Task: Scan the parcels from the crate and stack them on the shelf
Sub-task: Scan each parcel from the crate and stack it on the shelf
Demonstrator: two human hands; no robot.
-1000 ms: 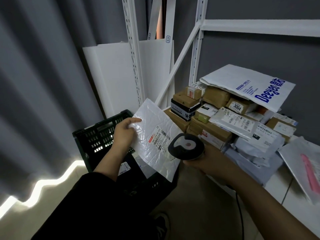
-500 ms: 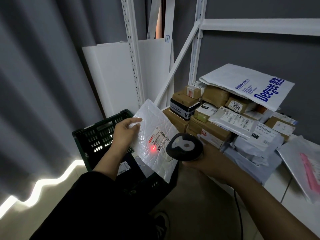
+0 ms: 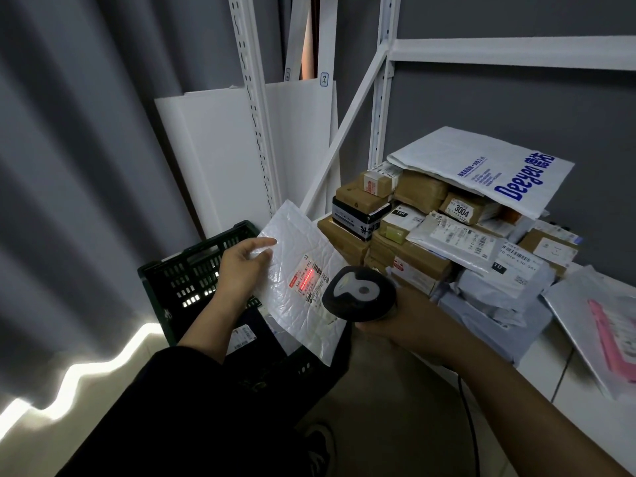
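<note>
white mailer [image 3: 303, 287] pinched in left hand [image 3: 241, 270]

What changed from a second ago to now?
The scanner in the right hand lit up: no red a second ago, then a dot, now a red bar on the white parcel. Nothing was picked up or let go. The left hand still holds the parcel over the crate; the pile on the shelf is unchanged.

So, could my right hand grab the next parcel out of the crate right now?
Probably not. The right hand grips the scanner, and the white envelope that the left hand holds hangs over the crate, between that hand and the parcels inside.
</note>
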